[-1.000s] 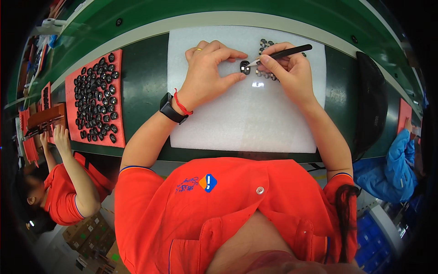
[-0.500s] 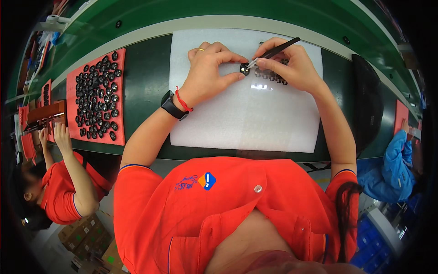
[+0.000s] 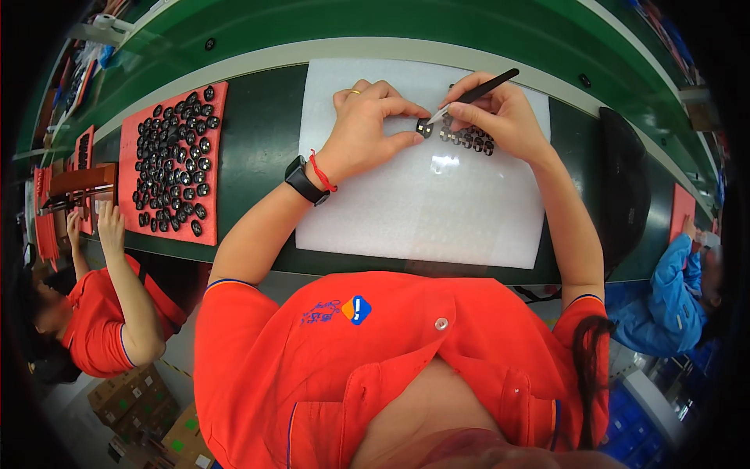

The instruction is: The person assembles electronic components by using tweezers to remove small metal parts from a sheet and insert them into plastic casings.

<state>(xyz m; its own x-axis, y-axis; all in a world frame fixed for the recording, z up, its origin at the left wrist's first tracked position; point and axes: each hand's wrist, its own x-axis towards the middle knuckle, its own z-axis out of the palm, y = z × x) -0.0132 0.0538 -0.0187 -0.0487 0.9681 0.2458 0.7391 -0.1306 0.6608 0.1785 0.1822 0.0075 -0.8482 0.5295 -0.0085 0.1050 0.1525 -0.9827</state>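
Observation:
My left hand (image 3: 373, 125) pinches a small round black part (image 3: 424, 127) with pale squares on it, thumb and forefinger on its left side, over a white foam sheet (image 3: 367, 211). In my right hand (image 3: 500, 117) is a pair of tweezers (image 3: 480, 87) with black handles and pale tips. The tips touch or hover just over the round part; which one I cannot tell. Under and beside my right hand lies a clear film (image 3: 445, 164) bearing rows of small dark pieces (image 3: 476, 142).
On the left a red foam mat (image 3: 130, 172) carries many round black parts (image 3: 172, 156). A black bag-like object (image 3: 625, 187) lies at the right on the green bench (image 3: 262, 102). One person in red (image 3: 117, 313) works at left, another in blue (image 3: 664, 289) at right.
The whole view has shifted slightly. My hands keep the same grip, and the tweezer tips stay at the round black part with little visible movement.

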